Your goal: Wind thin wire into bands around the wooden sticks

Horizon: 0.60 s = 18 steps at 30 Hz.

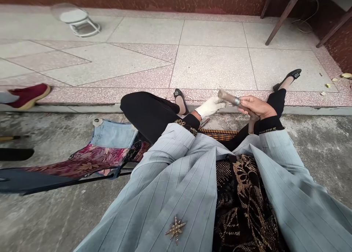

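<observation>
My right hand point(258, 106), bare, is wrapped round a wooden handle point(228, 97) bound with shiny wire near its thicker end. Below the palm a curved brown piece point(251, 125) hangs down, seemingly part of the same tool; the join is covered by my fingers. To the left, my left hand point(211, 107), in a white knit glove, is close under the handle's thick end with its fingers drawn together. Whatever those fingers hold is hidden, and I cannot tell whether they touch the handle. Beneath both hands shows a yellow-and-black woven edge point(220, 134) between my legs.
A fabric folding chair point(101, 153) stands close on the left, near another person's red shoe point(33, 96). A raised tiled step point(209, 67) runs in front, bearing a white stool point(81, 21) and wooden legs point(284, 17) of some furniture. Leaves point(345, 75) lie at far right.
</observation>
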Motion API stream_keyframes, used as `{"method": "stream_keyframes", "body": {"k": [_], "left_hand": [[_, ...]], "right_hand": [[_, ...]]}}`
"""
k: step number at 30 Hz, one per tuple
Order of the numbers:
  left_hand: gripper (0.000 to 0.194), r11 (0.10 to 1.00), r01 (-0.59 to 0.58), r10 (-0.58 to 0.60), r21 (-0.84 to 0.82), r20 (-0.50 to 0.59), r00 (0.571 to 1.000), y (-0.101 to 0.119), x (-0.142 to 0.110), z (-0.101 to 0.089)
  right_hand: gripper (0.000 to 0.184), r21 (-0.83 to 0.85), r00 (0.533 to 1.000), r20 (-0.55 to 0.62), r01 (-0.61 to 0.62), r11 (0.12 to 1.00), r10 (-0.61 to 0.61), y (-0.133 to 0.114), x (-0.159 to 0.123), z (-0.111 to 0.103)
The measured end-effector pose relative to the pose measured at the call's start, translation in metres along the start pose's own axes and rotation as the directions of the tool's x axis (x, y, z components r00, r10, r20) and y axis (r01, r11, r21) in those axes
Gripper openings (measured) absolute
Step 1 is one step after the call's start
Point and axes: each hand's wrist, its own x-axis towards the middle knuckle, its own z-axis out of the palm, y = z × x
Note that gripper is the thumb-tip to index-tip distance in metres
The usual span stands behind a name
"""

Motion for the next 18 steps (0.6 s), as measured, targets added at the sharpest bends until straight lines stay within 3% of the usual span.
{"method": "stream_keyframes", "body": {"k": [3,10,14,18], "left_hand": [[0.027,0.991,-0.018,0.019,0.132,-0.002,1.000,-0.001,0.003,-0.008],[0.031,0.956,-0.017,0.021,0.293,-0.011,1.000,0.015,-0.003,-0.015],[0.029,0.949,-0.040,0.040,0.313,0.006,0.999,0.023,-0.005,-0.013],[0.032,0.927,-0.050,0.049,0.371,0.013,0.999,0.022,-0.005,-0.009]], "right_hand": [[0.041,-0.103,0.983,0.170,-0.052,0.993,0.069,0.001,-0.001,0.000],[0.049,-0.378,0.914,0.314,-0.129,0.917,0.258,0.009,0.004,-0.010],[0.053,-0.514,0.911,0.161,-0.251,0.820,0.379,0.018,0.009,-0.017],[0.052,-0.588,0.928,-0.077,-0.338,0.735,0.364,0.032,0.017,-0.024]]}}
